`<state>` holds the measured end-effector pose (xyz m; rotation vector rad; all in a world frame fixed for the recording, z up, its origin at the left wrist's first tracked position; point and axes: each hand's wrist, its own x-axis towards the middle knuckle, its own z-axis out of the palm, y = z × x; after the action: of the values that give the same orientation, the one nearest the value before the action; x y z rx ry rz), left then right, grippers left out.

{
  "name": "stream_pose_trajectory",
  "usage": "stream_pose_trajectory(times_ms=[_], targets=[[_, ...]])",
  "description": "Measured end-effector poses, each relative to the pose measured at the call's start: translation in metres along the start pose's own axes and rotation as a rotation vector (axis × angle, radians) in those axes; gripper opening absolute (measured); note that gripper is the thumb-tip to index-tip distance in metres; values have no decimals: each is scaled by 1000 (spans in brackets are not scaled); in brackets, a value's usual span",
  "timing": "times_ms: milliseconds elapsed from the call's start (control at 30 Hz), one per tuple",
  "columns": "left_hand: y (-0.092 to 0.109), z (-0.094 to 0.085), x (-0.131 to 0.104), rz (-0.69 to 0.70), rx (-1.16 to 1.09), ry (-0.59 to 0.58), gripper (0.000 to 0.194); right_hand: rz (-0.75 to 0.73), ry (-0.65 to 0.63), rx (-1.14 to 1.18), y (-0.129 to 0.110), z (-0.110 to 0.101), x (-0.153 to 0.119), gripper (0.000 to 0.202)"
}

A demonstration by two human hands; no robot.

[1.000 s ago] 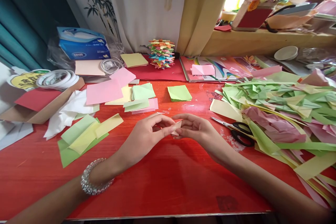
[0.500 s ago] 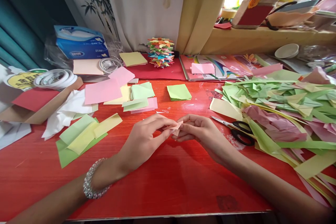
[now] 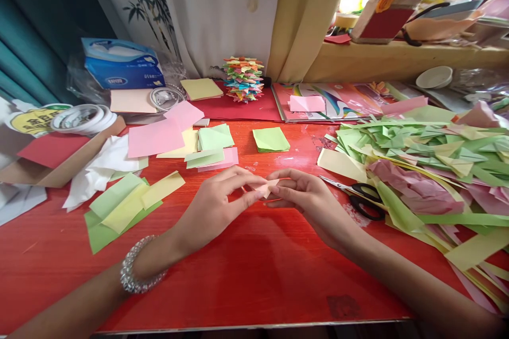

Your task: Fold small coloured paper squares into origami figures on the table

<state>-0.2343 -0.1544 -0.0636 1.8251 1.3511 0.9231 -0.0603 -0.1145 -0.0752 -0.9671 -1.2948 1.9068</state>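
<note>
A small folded piece of pale pink paper (image 3: 268, 188) is held between both hands above the red table (image 3: 254, 265). My left hand (image 3: 222, 204) pinches its left side with thumb and fingers, and a beaded bracelet circles that wrist. On the paper's right side, my right hand (image 3: 306, 196) has its thumb and fingertips closed. Beyond the hands lies a stack of green paper squares (image 3: 271, 139). Black-handled scissors (image 3: 358, 193) rest to the right of my right hand.
Paper strips and scraps (image 3: 437, 148) pile up on the right. Loose green and yellow sheets (image 3: 127, 206) lie at left, near white tissue (image 3: 99, 167) and tape rolls (image 3: 81, 118). A colourful folded-paper stack (image 3: 243, 79) stands at the back beside a magazine (image 3: 350, 100).
The small pink paper has turned and shows a flatter face. My left hand and its bracelet have shifted slightly left; the fingers of both hands have moved a little around the paper.
</note>
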Motion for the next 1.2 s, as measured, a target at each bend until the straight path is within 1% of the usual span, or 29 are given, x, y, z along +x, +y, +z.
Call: stream_pose_trajectory(times_ms=[67,133,200,267,333,433,533,600,700,767,867,967,1000,1067,1133,1200], targets=[[0,1,0,-82,-91,12,18,-39,6,-29,0,2,0,17],[-2,2,-1,-147,-192,49,17,-52,-11,-48,0,4,-1,22],[-3,4,-2,-190,-254,73,19,-64,-42,-84,-1,5,-1,17],[-4,5,-2,-222,-236,49,25,-92,-47,-169,-2,4,-1,9],[-3,6,-2,-237,-168,23,31,-126,-44,-286,-3,3,-2,11],[-1,6,-3,-190,-93,27,31,-151,-84,-373,-3,1,-3,12],[1,7,-3,-143,-117,8,21,-151,-53,-292,-4,1,-3,13],[2,8,-3,-158,-168,6,19,-145,-28,-248,-4,1,-3,16],[2,8,-3,-180,-239,6,24,-113,-107,-266,-6,2,-3,12],[3,8,-3,-161,-266,-14,21,-97,-151,-289,-6,2,-3,13],[3,8,-4,-153,-337,2,12,-124,-87,-315,-6,1,-3,13],[1,8,-4,-199,-405,29,12,-119,-73,-325,-4,0,-3,14],[0,9,-5,-207,-388,33,12,-106,-79,-319,-4,0,-3,13],[-1,9,-5,-196,-284,68,12,-85,-62,-294,-3,1,-3,14],[-3,9,-5,-151,-156,107,13,-65,-40,-265,-3,1,-3,15],[-4,9,-6,-87,-77,114,17,-39,-41,-227,-4,1,-2,15]])
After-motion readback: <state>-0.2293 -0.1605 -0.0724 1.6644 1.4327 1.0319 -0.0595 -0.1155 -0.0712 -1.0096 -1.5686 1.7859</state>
